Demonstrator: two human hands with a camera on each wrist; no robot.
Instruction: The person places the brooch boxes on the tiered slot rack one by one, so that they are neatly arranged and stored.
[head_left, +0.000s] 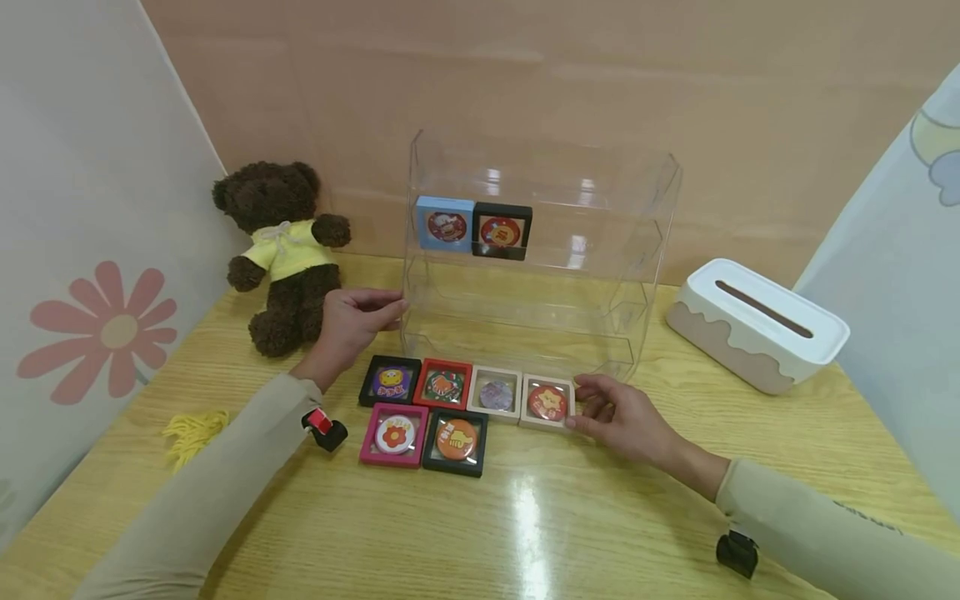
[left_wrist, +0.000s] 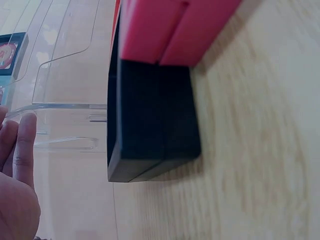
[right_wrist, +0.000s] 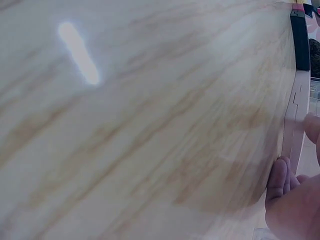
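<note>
A clear tiered display rack [head_left: 517, 321] stands on the table. My left hand [head_left: 356, 329] pinches its left side edge between thumb and fingers; part of that hand [left_wrist: 17, 185] shows in the left wrist view. My right hand [head_left: 622, 417] holds the right side of a pale pink square badge frame [head_left: 548, 402] with a red star badge, thumb at the near corner. That frame ends a row with a pale frame [head_left: 495, 393], a red frame [head_left: 444, 386] and a black frame [head_left: 390, 382]. Before them lie a magenta frame [head_left: 393, 435] and another black frame [head_left: 455, 443].
On the rack's upper tier sit a light blue frame [head_left: 445, 223] and a black frame [head_left: 502, 232]. A brown teddy bear [head_left: 279, 250] in yellow leans at left, with yellow yarn [head_left: 193, 435] nearer. The tissue box [head_left: 757, 325] is on the right.
</note>
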